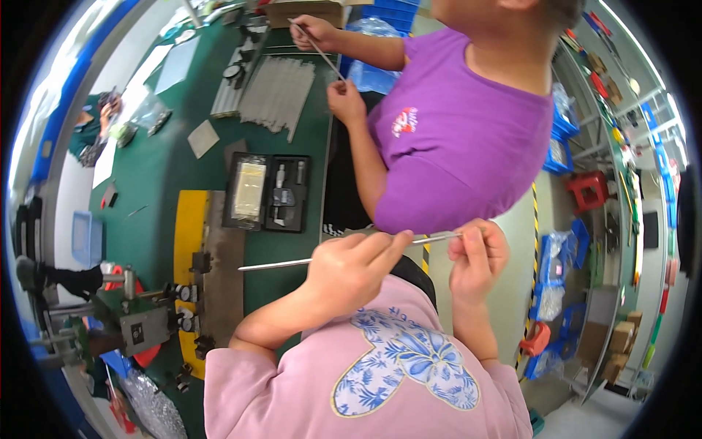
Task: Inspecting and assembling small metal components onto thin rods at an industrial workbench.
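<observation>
A thin metal rod [274,265] runs across in front of my chest, its left end free in the air. My left hand [349,269] is closed around its middle, with the index finger stretched along it. At the rod's right end, the thumb and fingers of my right hand [479,256] pinch it. Beyond my hands, an open black case [296,167] lies on the green table [161,164], with a digital micrometer [281,194] inside. A person in a purple shirt [461,139] holds a similar rod [322,55] in both hands.
Many rods [278,95] lie side by side on the far table, next to a dial gauge [232,72]. A yellow-edged fixture [191,285] with dial gauges [187,293] stands at my left. On the right are a red stool [587,191], blue bins [578,245] and shelving.
</observation>
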### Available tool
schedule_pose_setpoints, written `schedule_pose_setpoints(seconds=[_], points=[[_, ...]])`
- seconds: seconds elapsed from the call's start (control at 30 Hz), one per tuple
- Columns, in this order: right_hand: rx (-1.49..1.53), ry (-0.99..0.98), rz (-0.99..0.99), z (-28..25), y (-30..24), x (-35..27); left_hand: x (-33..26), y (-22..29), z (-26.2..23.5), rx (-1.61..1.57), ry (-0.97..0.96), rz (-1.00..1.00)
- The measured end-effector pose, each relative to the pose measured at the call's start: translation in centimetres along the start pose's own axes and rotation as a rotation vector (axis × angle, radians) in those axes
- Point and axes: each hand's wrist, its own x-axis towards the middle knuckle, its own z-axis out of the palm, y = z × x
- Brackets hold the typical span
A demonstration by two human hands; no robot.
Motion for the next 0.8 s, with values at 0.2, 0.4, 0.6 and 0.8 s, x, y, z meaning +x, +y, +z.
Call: schedule_pose_setpoints(seconds=[0.2, 0.4, 0.6, 0.8], points=[[0.069, 0.257, -0.198, -1.9, -0.9, 2.1, -0.8, -2.2, -0.2, 0.008, 0.037, -0.083], [-0.02, 0.276, -0.237, -5.0, -1.6, 2.9, -1.0, -12.9, -3.6, 0.019, 0.365, -0.509], [-0.204, 0.37, -0.165, -6.7, -0.6, 1.8, 0.6, -29.8, -5.0, 0.286, 0.321, -0.689], [-0.606, 0.678, -0.101, -9.7, -0.2, -2.1, 2.5, -40.4, 0.4, 0.454, 0.093, -0.812]])
